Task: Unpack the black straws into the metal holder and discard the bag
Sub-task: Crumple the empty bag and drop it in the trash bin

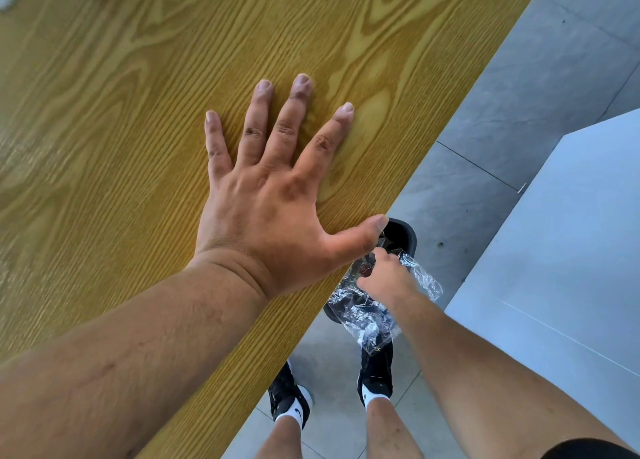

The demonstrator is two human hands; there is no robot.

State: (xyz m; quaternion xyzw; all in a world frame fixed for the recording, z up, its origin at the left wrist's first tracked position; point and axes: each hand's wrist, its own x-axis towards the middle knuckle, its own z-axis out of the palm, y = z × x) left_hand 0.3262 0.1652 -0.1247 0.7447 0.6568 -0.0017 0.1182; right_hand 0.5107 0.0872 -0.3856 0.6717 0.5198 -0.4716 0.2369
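The left hand (266, 195) lay spread flat on the table (104, 112) (probably for balance) while the right hand (384, 278) pinched the crumpled bag (363, 316) over the bin (403, 233)

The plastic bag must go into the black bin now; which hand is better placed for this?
The right hand: it holds the crumpled plastic bag directly above the black bin. The left hand lies flat on the wooden table.
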